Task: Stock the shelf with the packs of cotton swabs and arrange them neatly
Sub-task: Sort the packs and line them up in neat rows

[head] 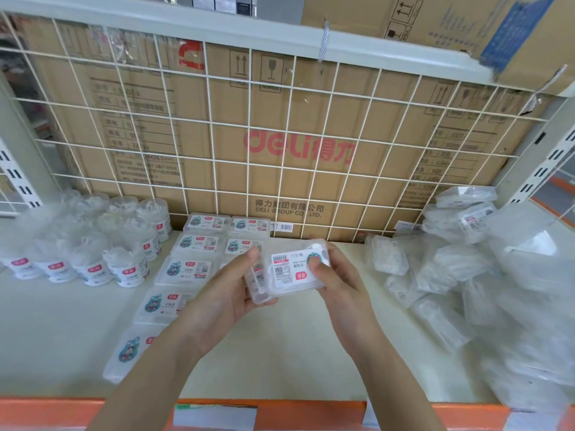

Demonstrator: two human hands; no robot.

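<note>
- Nearest, above the bare front of the shelf (280, 353): both hands closed on flat packs of cotton swabs. Left hand (230, 290) curled round a tilted pack (259, 287); right hand (339, 284) pinching a label-up pack (292, 270), thumb on the cartoon sticker.
- Place one at a time: park the tilted pack in the left hand and set the label-up pack down first.
- Turn that pack end for end before lowering. Sticker at right and barcode at left now, opposite to the packs already laid.
- Lower flat and slide home rather than drop; clear plastic, probably slick.
- Aim for the short right column (245, 245), two packs showing at the back and the rest hidden behind the hands. Continue it forward beside the longer left column (165, 303).
- Butt the long edge against the neighbour and the short edge against the pack behind, with no gap or skew.
- Keep clear of the round tubs (90, 262) at left and the loose pile of bags (451, 275) at right.
- Farthest back, use the wire grid (281, 164) and Deli carton (298, 147) as straight lines for squaring the rows.
</note>
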